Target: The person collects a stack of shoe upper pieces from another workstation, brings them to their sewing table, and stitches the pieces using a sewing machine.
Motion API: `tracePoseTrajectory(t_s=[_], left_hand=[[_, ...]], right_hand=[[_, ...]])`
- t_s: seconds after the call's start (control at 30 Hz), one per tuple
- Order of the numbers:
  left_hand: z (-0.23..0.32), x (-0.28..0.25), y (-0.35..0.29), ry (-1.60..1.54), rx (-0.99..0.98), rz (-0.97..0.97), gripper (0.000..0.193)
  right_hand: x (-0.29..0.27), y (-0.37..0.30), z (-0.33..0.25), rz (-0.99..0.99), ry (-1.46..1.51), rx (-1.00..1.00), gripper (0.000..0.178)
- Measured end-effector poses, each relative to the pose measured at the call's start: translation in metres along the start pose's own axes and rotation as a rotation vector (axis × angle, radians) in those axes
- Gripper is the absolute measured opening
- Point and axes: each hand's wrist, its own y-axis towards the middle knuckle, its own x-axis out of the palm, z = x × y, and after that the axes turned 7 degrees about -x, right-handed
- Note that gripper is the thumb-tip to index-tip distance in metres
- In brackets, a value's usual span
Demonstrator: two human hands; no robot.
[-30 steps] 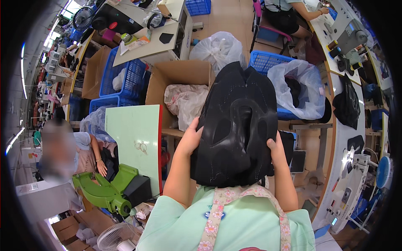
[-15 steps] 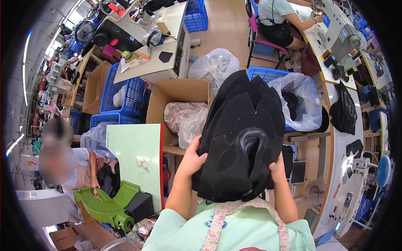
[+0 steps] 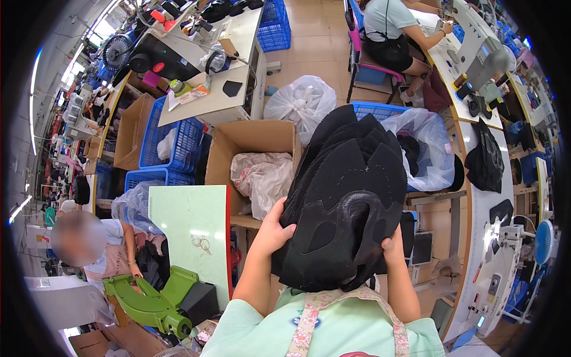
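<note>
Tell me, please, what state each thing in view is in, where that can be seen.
Left hand: gripping the stack's left side
Right hand: gripping its right side
Black stack: held up, layers staggered at the far end
Carton: open, crumpled bag inside
Floor bag: bulging
Lined crate: open
Pink chair: occupied

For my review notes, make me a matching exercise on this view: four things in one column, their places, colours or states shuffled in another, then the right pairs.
Column one
1. Black stack
2. Cardboard box
3. Blue fan
4. Board

Column two
A. At the picture's far right
B. Pale green with a red edge
C. Held between the left hand and the right hand
D. Open, with crumpled pale sheeting inside

Pairs: 1-C, 2-D, 3-A, 4-B
</note>
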Motion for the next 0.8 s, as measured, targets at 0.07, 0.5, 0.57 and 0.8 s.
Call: tracePoseTrajectory(t_s=[0.07, 0.5, 0.57, 0.8], left_hand=[[0.002, -0.005, -0.002, 0.034, 0.006, 0.044, 0.073], [-0.02, -0.03, -0.024, -0.031, -0.058, 0.118, 0.055], [-0.032, -0.036, -0.032, -0.038, -0.07, 0.192, 0.054], [-0.05, -0.058, -0.068, -0.109, -0.149, 0.404, 0.05]], right_hand=[[0.004, 0.002, 0.004, -0.007, 0.0, 0.016, 0.123], [0.002, 0.023, 0.045, -0.222, -0.068, 0.049, 0.096], [0.018, 0.029, 0.041, -0.258, -0.08, 0.11, 0.096], [0.064, 0.049, 0.047, -0.333, -0.028, 0.222, 0.097]])
